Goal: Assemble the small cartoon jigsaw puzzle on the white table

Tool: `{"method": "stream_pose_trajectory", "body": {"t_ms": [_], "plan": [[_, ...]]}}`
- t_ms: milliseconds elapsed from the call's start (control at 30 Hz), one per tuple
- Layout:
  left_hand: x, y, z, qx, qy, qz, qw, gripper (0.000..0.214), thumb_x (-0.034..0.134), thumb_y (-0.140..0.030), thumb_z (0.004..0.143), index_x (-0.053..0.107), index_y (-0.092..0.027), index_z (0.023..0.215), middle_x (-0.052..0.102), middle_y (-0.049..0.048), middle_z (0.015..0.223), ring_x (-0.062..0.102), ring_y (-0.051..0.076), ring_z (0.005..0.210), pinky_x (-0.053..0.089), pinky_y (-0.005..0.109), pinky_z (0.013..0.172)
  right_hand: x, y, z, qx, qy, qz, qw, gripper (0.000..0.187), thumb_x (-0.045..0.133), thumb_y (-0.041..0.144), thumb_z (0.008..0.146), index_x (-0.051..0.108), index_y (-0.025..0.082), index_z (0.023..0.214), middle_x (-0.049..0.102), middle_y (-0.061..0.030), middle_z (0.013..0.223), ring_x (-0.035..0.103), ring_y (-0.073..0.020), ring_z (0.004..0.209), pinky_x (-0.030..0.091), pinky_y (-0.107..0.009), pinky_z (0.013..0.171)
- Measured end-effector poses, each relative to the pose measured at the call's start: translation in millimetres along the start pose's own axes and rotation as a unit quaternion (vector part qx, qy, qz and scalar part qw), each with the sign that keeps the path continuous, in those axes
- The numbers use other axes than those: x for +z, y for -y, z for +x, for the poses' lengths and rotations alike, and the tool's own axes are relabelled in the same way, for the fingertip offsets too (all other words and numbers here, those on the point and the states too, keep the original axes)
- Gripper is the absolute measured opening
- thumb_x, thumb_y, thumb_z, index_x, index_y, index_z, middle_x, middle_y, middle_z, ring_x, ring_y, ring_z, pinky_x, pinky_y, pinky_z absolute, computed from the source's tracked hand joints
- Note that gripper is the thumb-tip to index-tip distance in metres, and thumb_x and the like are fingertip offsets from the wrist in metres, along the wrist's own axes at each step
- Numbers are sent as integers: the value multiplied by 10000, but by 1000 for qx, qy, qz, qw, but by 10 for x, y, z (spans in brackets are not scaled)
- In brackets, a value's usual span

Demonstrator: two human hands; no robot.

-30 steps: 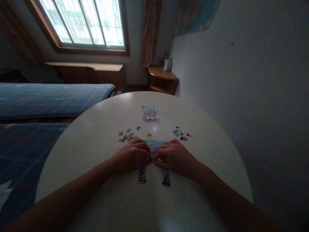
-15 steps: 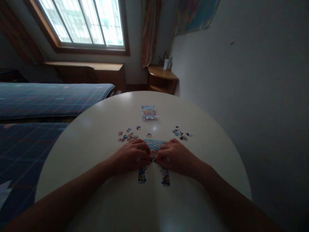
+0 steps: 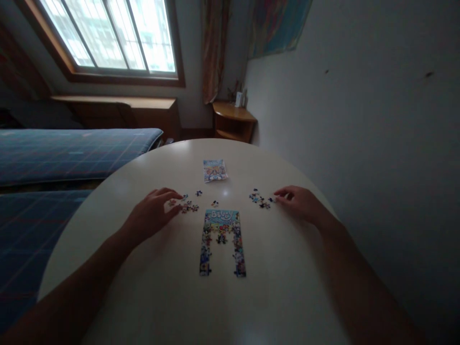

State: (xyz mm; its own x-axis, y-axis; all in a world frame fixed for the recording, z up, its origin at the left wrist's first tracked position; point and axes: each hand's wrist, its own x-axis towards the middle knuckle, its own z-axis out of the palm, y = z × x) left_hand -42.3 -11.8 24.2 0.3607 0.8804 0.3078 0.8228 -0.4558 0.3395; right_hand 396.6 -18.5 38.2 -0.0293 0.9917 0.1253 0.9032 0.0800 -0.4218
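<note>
Table [image 3: 161,297]: glossy off-white, plain. 
Puzzle [image 3: 223,235]: light blue top band with pale lettering; below it a busy multicolour print of blue, red and yellow specks. 
Loose pieces [image 3: 187,206]: the same mixed colours, some dark blue. 
Card [image 3: 214,170]: blue and orange picture, white edge. 
Bed cover [image 3: 72,153]: dark blue plaid with thin lighter lines. 
Curtain [image 3: 212,48]: tan with orange streaks. 
Shelf [image 3: 233,115]: honey-brown wood.

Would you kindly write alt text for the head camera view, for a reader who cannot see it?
A person's bare hands reach over a round white table: the left hand touches loose jigsaw pieces, the right hand a smaller cluster. Between them lies a partly assembled puzzle, with a small picture card beyond it.
</note>
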Motion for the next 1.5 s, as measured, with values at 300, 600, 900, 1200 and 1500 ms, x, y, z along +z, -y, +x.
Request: {"method": "stream_pose_trajectory", "body": {"t_ms": [300,600,900,1200,1500], "plan": [[-128,-44,-21,-179,104,92,974,341,483,-454,916,714,-256,1070,699,67,1107,683,238,864,480,320,686,58,-4,-26,9,34,21,999,253,622,333,850,778,191,989,719,-70,827,624,-175,718,458,-282,661],[-45,-148,58,-154,88,74,981,304,479,-424,935,714,-260,1036,732,45,1032,691,223,813,469,303,674,127,11,-15,-4,26,25,999,244,617,325,848,761,168,967,711,-81,852,610,-170,720,449,-285,665],[-206,-5,-56,-168,153,13,974,304,586,-482,836,725,-250,976,748,44,863,699,217,754,482,279,633,92,44,-4,-10,37,33,999,276,606,363,862,755,176,999,712,-84,862,620,-178,717,454,-285,643],[56,-222,-3,-69,51,-3,996,296,563,-434,901,721,-223,1035,698,74,1044,653,237,899,515,368,817,141,87,55,-46,39,16,998,273,632,381,848,747,186,1000,719,-89,912,629,-181,734,470,-284,659],[293,-262,97,32,34,-22,999,217,612,-374,908,721,-225,1022,629,88,1146,522,284,1121,447,468,996,135,85,71,-50,45,13,998,296,607,385,874,738,175,1036,713,-98,938,636,-183,754,473,-285,675]]}}
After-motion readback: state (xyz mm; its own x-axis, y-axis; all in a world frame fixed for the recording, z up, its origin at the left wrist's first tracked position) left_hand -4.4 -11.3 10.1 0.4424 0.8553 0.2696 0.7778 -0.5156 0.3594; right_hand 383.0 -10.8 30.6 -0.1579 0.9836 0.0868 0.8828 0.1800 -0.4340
